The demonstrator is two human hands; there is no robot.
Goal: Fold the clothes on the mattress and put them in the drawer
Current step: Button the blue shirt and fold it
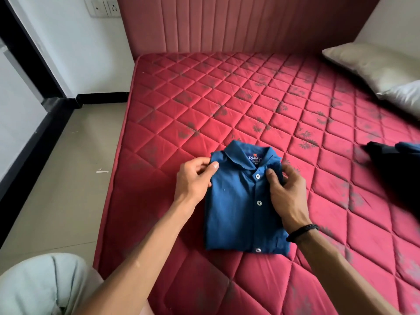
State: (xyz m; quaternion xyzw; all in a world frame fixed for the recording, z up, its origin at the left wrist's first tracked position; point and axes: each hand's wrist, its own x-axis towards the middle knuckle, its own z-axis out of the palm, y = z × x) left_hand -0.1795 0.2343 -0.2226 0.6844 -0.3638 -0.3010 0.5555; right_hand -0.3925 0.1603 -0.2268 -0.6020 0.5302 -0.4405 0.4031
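Blue folded shirt (pixel 241 201) lies collar-far on the mattress (pixel 295 98); left hand (pixel 195 178) and right hand (pixel 286 192) pinch its shoulders.

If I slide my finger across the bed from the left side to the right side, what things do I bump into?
Left hand → blue shirt, folded with its collar up → right hand with a black wristband → dark clothes at the right edge. The pillows lie farther back on the right.
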